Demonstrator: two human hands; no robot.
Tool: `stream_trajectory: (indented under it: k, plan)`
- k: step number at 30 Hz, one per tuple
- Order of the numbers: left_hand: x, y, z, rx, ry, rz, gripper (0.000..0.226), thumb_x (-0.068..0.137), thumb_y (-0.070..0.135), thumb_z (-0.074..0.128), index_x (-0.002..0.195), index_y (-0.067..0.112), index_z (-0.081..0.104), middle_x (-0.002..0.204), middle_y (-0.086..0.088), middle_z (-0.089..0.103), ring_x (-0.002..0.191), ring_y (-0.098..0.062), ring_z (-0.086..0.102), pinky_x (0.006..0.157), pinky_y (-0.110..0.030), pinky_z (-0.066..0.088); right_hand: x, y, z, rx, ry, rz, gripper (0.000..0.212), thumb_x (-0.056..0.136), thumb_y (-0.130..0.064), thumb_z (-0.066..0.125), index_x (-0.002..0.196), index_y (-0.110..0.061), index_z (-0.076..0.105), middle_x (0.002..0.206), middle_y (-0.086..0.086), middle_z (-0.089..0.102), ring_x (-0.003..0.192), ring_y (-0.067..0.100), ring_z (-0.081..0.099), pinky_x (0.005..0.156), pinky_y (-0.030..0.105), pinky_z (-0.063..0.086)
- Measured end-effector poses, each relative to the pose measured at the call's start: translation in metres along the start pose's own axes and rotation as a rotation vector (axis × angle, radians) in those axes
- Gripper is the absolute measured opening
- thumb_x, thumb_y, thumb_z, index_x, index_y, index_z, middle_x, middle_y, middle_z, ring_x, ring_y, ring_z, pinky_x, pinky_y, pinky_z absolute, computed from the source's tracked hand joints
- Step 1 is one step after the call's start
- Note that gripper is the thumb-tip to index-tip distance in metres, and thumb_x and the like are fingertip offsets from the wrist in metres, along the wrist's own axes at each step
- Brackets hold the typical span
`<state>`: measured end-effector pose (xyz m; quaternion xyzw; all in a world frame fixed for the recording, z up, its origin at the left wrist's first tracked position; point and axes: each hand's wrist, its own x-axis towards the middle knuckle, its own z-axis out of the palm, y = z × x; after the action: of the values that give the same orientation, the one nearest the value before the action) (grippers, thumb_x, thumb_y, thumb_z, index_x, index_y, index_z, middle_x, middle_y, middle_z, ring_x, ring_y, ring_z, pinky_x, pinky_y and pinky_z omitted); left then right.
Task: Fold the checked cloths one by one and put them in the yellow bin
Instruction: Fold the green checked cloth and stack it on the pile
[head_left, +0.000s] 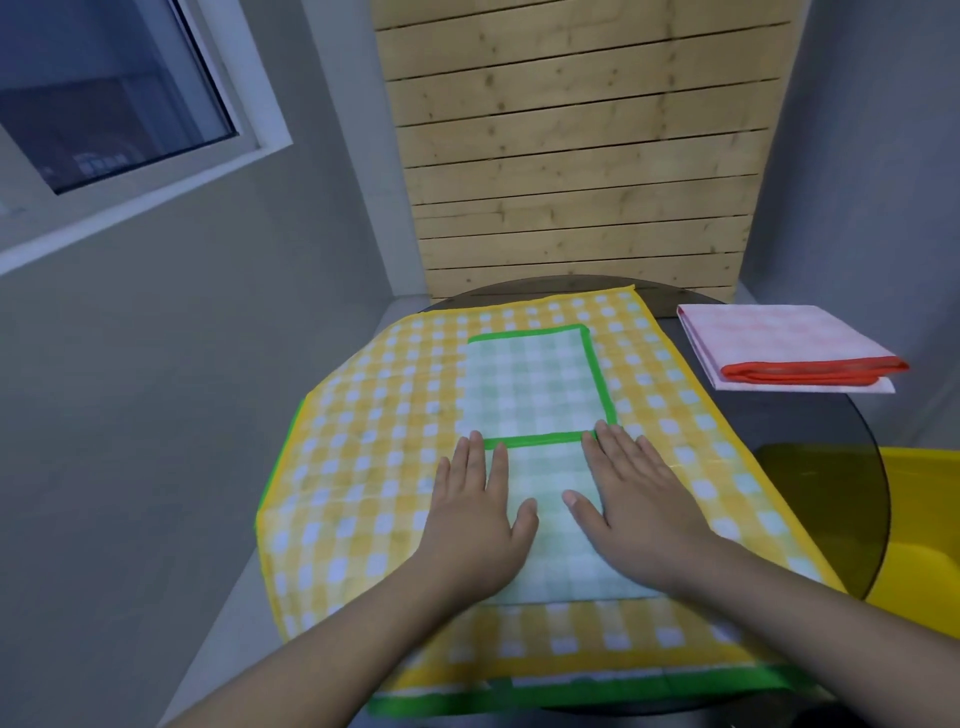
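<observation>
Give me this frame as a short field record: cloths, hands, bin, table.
work cloth: green checked cloth, partly folded, lying on top of the yellow checked cloth
left hand: flat, palm down on the green cloth's near part
right hand: flat, palm down beside it
grasp: none, both hands pressing
folded cloth: red-edged pink checked cloth, far right on the table
bin: yellow plastic bin, right of the table, below its rim
table: round dark glass table

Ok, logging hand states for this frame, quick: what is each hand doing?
Left hand: open, flat, palm down on the green checked cloth, gripping nothing.
Right hand: open, flat on the same cloth, gripping nothing.
</observation>
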<state>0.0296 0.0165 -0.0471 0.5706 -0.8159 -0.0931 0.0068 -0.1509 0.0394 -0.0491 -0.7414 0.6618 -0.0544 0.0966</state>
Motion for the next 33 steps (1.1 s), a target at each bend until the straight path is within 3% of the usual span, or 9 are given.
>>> stream_trajectory:
  k: [3,5,10,16,19,23,27,29,33]
  plan:
    - [0.006,-0.001,-0.008,0.089,0.126,0.031,0.087,0.078,0.054,0.002,0.142,0.004,0.034,0.154,-0.017,0.024,0.144,-0.031,0.017,0.117,-0.040,0.008,0.004,-0.002,-0.007,-0.037,0.047,-0.011,0.088,0.082,-0.064,-0.001,0.148,-0.009,0.014,0.158,0.007,0.007,0.146,0.018,-0.001,0.117,0.034,-0.013]
    - [0.016,-0.002,-0.015,0.107,0.284,0.090,0.064,0.083,0.041,0.017,0.107,0.003,0.063,0.121,-0.014,0.056,0.117,-0.034,0.049,0.101,-0.035,0.023,0.010,-0.001,-0.015,-0.015,0.141,-0.037,0.059,0.094,-0.050,0.028,0.134,-0.010,0.042,0.147,0.005,0.035,0.137,0.022,0.022,0.115,0.032,0.004]
    - [0.040,-0.002,-0.033,-0.261,0.259,-0.043,0.020,0.091,0.019,0.046,0.087,0.004,0.058,0.099,-0.007,0.048,0.083,-0.025,0.055,0.077,-0.035,0.046,0.035,0.000,-0.026,0.403,0.145,0.030,0.035,0.087,-0.020,0.060,0.120,-0.009,0.057,0.111,0.003,0.048,0.104,0.018,0.048,0.088,0.021,0.036]
    - [0.068,-0.007,-0.036,-0.503,0.314,-0.285,0.015,0.090,0.019,0.052,0.096,0.005,0.049,0.105,-0.011,0.048,0.071,-0.023,0.048,0.065,-0.028,0.036,0.070,0.012,-0.031,0.603,0.238,0.330,0.028,0.085,-0.016,0.064,0.110,-0.005,0.055,0.113,0.013,0.044,0.077,0.019,0.048,0.070,0.025,0.034]
    - [0.080,-0.009,-0.037,-0.532,0.317,-0.427,0.036,0.091,0.022,0.054,0.119,0.002,0.042,0.122,-0.015,0.041,0.078,-0.029,0.054,0.067,-0.029,0.038,0.083,0.017,-0.030,0.588,0.258,0.470,0.019,0.086,-0.016,0.062,0.077,-0.011,0.045,0.092,0.013,0.040,0.084,0.025,0.051,0.051,0.029,0.031]
    - [0.094,-0.013,-0.035,-0.556,0.283,-0.546,0.044,0.092,0.025,0.056,0.125,0.001,0.040,0.126,-0.017,0.048,0.104,-0.033,0.057,0.070,-0.032,0.039,0.093,0.020,-0.029,0.569,0.294,0.564,0.040,0.085,-0.012,0.060,0.060,-0.013,0.030,0.057,0.002,0.027,0.045,0.017,0.032,0.037,0.024,0.019]
    - [0.099,-0.018,-0.033,-0.596,0.293,-0.552,0.014,0.089,0.023,0.060,0.088,0.009,0.058,0.082,-0.009,0.060,0.074,-0.025,0.056,0.058,-0.027,0.033,0.095,0.020,-0.029,0.638,0.314,0.579,0.040,0.085,-0.009,0.061,0.054,-0.008,0.036,0.049,0.005,0.036,0.043,0.023,0.042,0.043,0.029,0.039]
    - [0.098,-0.020,-0.032,-0.635,0.324,-0.561,0.035,0.087,0.020,0.061,0.061,0.016,0.038,0.061,-0.003,0.041,0.058,-0.023,0.040,0.054,-0.026,0.028,0.093,0.020,-0.030,0.777,0.325,0.608,0.037,0.086,-0.010,0.061,0.058,-0.009,0.037,0.057,0.007,0.045,0.042,0.027,0.053,0.052,0.040,0.052]
    - [0.089,-0.020,-0.034,-1.021,0.335,-0.614,0.019,0.085,0.023,0.061,0.077,0.015,0.046,0.055,0.002,0.054,0.057,-0.021,0.061,0.076,-0.035,0.054,0.085,0.022,-0.032,1.028,0.347,0.616,0.027,0.087,-0.012,0.063,0.068,-0.012,0.044,0.066,0.010,0.059,0.037,0.020,0.055,0.039,0.026,0.045]
